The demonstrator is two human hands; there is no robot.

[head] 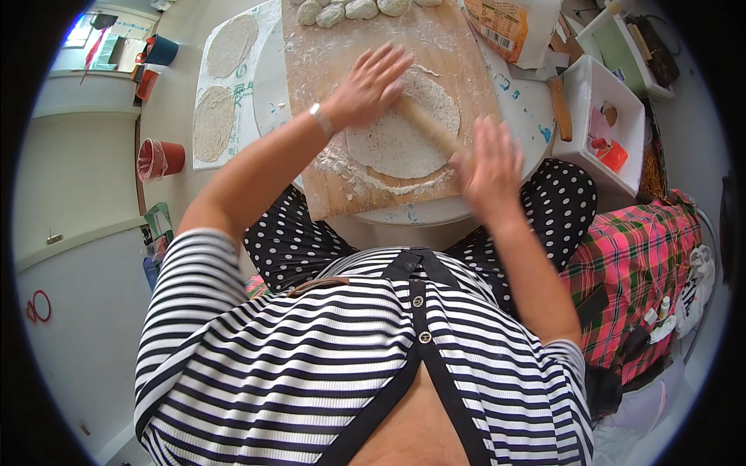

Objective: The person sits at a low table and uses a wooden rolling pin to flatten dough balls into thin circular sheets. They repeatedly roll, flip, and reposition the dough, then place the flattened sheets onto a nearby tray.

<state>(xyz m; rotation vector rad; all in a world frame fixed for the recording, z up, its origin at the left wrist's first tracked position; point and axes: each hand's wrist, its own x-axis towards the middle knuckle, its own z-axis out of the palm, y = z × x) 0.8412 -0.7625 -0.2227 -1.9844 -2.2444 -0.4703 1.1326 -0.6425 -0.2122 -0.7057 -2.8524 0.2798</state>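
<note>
A wooden rolling pin (430,127) lies slantwise across a thin round sheet of dough (396,151), speckled and dusted with flour. My left hand (373,87) rests palm down over its upper left end, fingers stretched forward. Over the lower right end is my right hand (492,166), blurred, with its fingers extended beyond the pin. Beneath the dough is a floured wooden board (326,70). Several dough balls (361,9) sit in a row at its far edge.
The board lies on a round white table (527,93). On the left, a white panel (242,122) carries two flat dough rounds (232,46). At the right are a printed flour-like bag (495,26), a wooden handle (560,109) and a white foam box (632,116). A red bin (169,159) stands left.
</note>
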